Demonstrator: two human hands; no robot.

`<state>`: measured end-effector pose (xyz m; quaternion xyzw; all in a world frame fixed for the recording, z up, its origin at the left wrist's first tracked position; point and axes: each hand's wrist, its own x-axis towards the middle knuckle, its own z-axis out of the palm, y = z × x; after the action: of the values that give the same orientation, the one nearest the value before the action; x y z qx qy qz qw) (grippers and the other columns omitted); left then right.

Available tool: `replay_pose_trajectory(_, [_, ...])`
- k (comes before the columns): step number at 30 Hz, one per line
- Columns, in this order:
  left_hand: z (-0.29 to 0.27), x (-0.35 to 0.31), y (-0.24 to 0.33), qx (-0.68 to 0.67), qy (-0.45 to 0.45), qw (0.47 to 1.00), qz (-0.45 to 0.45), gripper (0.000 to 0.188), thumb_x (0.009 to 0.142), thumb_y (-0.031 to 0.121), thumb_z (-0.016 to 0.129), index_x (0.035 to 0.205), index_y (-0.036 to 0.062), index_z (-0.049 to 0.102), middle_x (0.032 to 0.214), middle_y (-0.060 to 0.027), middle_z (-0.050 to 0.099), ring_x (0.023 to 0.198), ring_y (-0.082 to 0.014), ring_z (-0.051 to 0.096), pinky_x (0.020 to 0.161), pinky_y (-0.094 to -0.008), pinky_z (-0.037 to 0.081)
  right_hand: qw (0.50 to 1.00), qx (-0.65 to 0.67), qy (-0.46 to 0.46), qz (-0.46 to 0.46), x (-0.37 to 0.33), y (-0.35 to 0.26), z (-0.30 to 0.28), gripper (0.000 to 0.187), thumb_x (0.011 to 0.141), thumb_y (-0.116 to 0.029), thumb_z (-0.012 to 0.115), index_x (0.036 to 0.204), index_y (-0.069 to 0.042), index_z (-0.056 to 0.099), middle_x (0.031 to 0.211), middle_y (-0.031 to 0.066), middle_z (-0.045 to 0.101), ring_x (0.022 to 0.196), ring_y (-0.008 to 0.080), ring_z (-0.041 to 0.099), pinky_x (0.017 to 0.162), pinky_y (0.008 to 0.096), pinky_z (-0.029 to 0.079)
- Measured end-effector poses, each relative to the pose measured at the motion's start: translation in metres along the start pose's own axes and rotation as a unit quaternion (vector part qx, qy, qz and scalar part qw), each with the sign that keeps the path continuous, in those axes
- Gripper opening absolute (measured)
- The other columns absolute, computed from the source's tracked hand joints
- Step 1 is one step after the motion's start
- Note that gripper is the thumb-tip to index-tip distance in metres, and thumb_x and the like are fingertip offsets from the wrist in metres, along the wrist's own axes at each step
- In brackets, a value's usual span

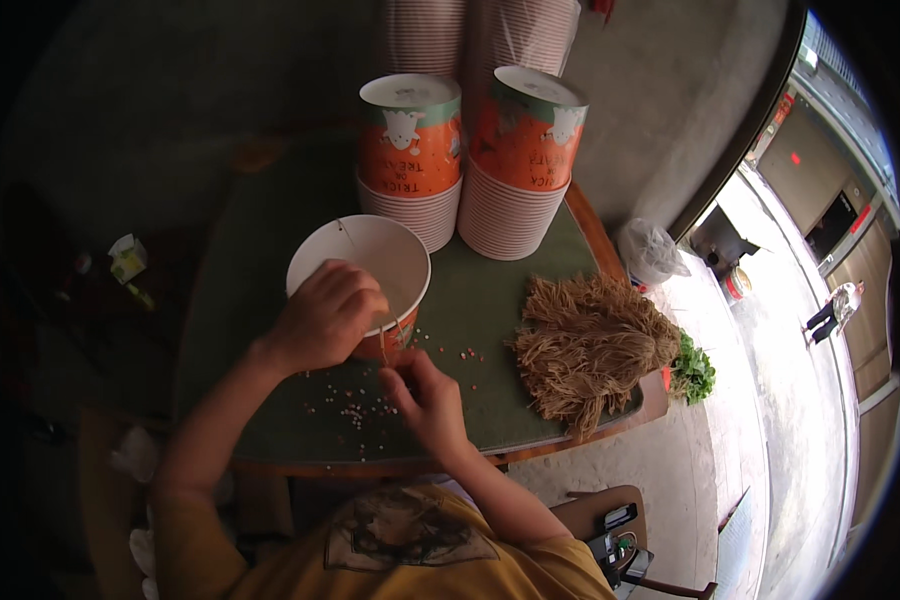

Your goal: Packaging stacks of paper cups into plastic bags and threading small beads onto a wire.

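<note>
Left hand (322,315) gripped cup (375,262) rim; right hand (425,392) pinched string (382,345) just below; cup was best held steady.

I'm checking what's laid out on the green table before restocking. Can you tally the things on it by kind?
Open paper bucket gripped by the left hand: 1
Stacks of upturned orange paper buckets: 2
Heap of brown string: 1
Scatter of small pale beads, too small to count, by the right hand: 1
Total: 5
</note>
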<state>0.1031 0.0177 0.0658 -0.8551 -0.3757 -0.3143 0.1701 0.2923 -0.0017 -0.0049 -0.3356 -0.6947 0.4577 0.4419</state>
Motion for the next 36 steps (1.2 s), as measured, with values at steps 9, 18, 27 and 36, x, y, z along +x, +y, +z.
replay_pose_trajectory(9, [0.023,-0.065,0.092,-0.416,0.259,0.710,-0.506,0.012,0.095,0.014,0.052,0.102,0.0038,0.052,0.090,-0.0006,0.053,0.087,-0.0075,0.050,0.078,-0.0231,0.042,0.970,-0.168,0.006,-0.174,-0.015,-0.015,-0.002,0.019,0.079,0.000,0.064,0.097,-0.005,0.061,0.088,0.0084,0.058,0.074,0.0243,0.060,0.061,0.0331,0.051])
replay_pose_trajectory(18, [0.024,-0.037,0.091,-0.567,0.157,0.574,-0.570,0.017,0.088,0.019,0.059,0.096,0.0046,0.063,0.089,0.0009,0.062,0.086,-0.0062,0.055,0.079,-0.0232,0.042,0.970,-0.157,0.025,-0.185,-0.013,-0.010,0.004,0.019,0.076,-0.001,0.064,0.094,-0.006,0.060,0.083,0.0089,0.055,0.074,0.0276,0.056,0.063,0.0368,0.049])
replay_pose_trajectory(27, [0.034,-0.024,0.072,-0.511,0.237,0.554,-0.613,0.011,0.082,0.015,0.059,0.073,0.0088,0.059,0.070,0.0011,0.056,0.066,-0.0061,0.048,0.064,-0.0234,0.037,0.946,-0.224,0.015,-0.233,-0.015,-0.016,0.005,0.017,0.074,-0.003,0.064,0.089,-0.009,0.058,0.082,0.0065,0.053,0.075,0.0276,0.053,0.063,0.0388,0.048])
replay_pose_trajectory(36, [0.036,-0.025,0.058,-0.484,0.250,0.593,-0.593,0.013,0.084,0.011,0.057,0.071,0.0074,0.057,0.067,0.0016,0.054,0.062,-0.0059,0.045,0.059,-0.0223,0.035,0.924,-0.270,-0.014,-0.270,-0.008,-0.015,0.011,0.018,0.074,-0.004,0.062,0.089,-0.010,0.055,0.086,0.0071,0.051,0.082,0.0292,0.052,0.066,0.0388,0.048])
